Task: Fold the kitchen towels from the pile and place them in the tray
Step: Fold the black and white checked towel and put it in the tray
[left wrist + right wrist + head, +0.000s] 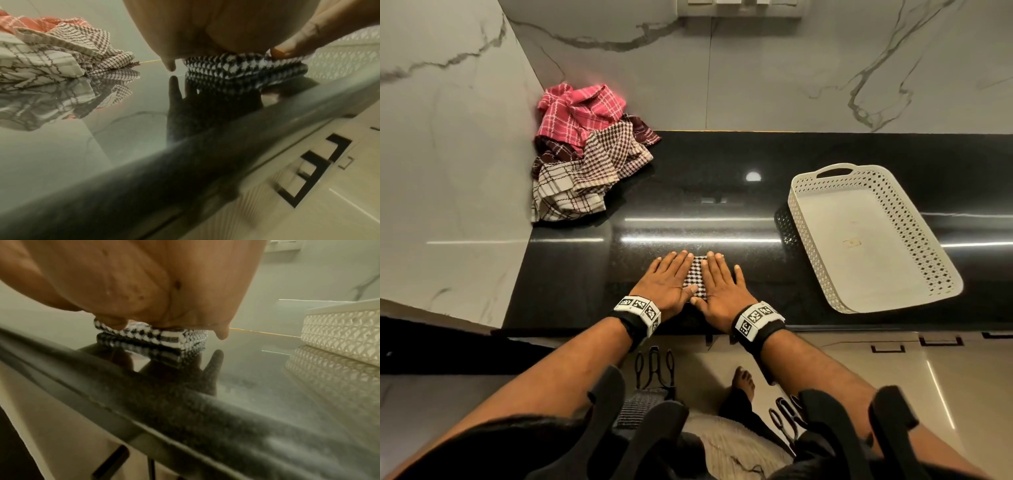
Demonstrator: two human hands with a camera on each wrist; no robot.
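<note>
- A small folded black-and-white houndstooth kitchen towel [695, 275] lies flat on the glossy black stone table [688, 212], close to its near edge.
- The left hand [666, 279] lies palm down on the left part of that towel, fingers straight and pointing away from the person; it presses and does not grip.
- The right hand [720, 282] lies palm down on the right part in the same way, fingers straight and flat.
- Between the two hands a narrow strip of the checked cloth shows; the thumbs nearly meet at its near end.
- In the left wrist view the left hand's palm [205, 29] sits on the folded towel [236, 65], whose stacked layers show at the edge, and a thumb of the other hand [287, 47] touches the cloth's top.
- In the right wrist view the right hand [144, 280] bears on the towel [164, 337], with the little finger hanging just past the cloth's right side.
- The pile of crumpled towels [582, 150], pink checked, maroon, brown-and-cream checked and cream with dark lines, lies in the far left corner against the marble wall [448, 137], well apart from the hands.
- The cream perforated plastic tray with a handle [907, 205] stands on the table to the right of the hands, apart from them, with nothing in it.
</note>
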